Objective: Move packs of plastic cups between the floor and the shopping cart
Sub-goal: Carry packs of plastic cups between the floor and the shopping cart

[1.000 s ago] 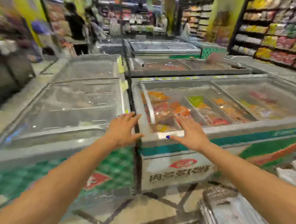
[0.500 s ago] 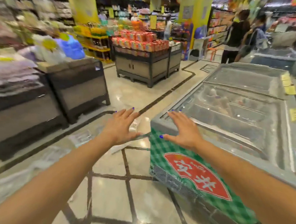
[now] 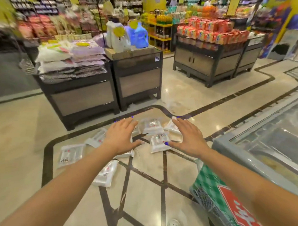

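Observation:
Several clear packs of plastic cups lie scattered on the shiny tiled floor: one at the left (image 3: 70, 154), one nearer me (image 3: 105, 173), one in the middle (image 3: 159, 143) and one farther back (image 3: 153, 125). My left hand (image 3: 122, 136) and my right hand (image 3: 188, 136) are stretched out in front of me above the packs, fingers spread and straight, holding nothing. No shopping cart is in view.
A chest freezer (image 3: 264, 151) with a green checked front stands close on my right. Two dark display stands (image 3: 80, 91) piled with goods sit beyond the packs, another stand (image 3: 209, 60) with red packets farther back. My shoe (image 3: 174, 225) shows at the bottom edge.
My view has swung left from the freezers to the aisle floor, bringing the scattered packs into sight. Both hands stay outstretched and spread in front of me.

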`<move>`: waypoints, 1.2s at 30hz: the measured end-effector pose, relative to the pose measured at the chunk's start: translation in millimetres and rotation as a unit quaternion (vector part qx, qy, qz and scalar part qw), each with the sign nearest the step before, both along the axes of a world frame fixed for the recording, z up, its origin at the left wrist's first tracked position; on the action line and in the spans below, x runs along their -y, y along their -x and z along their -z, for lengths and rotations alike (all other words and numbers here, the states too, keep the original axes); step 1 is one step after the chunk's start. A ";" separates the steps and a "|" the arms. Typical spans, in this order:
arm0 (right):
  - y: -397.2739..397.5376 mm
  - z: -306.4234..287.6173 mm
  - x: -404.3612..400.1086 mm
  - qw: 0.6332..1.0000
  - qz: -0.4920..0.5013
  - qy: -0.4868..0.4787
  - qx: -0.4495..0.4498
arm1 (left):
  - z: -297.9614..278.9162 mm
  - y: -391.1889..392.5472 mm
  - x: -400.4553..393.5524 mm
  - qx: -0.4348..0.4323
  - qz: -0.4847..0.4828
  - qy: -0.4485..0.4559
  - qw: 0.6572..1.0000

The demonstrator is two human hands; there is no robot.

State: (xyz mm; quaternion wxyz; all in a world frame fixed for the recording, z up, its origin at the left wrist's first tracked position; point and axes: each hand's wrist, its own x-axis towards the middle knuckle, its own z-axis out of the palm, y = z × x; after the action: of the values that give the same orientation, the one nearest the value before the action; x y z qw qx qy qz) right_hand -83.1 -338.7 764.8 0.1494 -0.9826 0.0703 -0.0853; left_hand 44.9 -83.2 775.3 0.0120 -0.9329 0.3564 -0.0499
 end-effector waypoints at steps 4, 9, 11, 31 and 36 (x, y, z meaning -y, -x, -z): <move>-61.7 12.8 49.3 1.000 -0.004 -0.004 -0.014 | 13.3 -60.7 50.7 -0.023 -0.013 -0.003 1.000; -135.2 24.4 120.8 0.998 -0.021 -0.006 -0.053 | 17.8 -130.4 128.5 -0.052 -0.025 0.017 0.998; -166.3 26.5 143.6 0.998 -0.018 -0.007 -0.058 | 22.1 -155.4 153.4 -0.060 -0.021 0.017 0.998; -443.9 184.8 307.3 0.982 0.064 -0.074 -0.162 | 164.2 -472.2 303.1 -0.165 0.016 -0.070 0.984; -491.3 239.7 340.7 0.978 0.056 -0.062 -0.193 | 226.3 -513.2 337.1 -0.194 0.022 -0.062 0.979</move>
State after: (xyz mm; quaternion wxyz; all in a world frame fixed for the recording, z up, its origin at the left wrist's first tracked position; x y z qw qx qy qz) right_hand 408.2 -679.4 525.1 0.1888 -0.9638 0.1583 0.1018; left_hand 558.0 -420.3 549.0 -0.0008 -0.9144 0.3746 0.1537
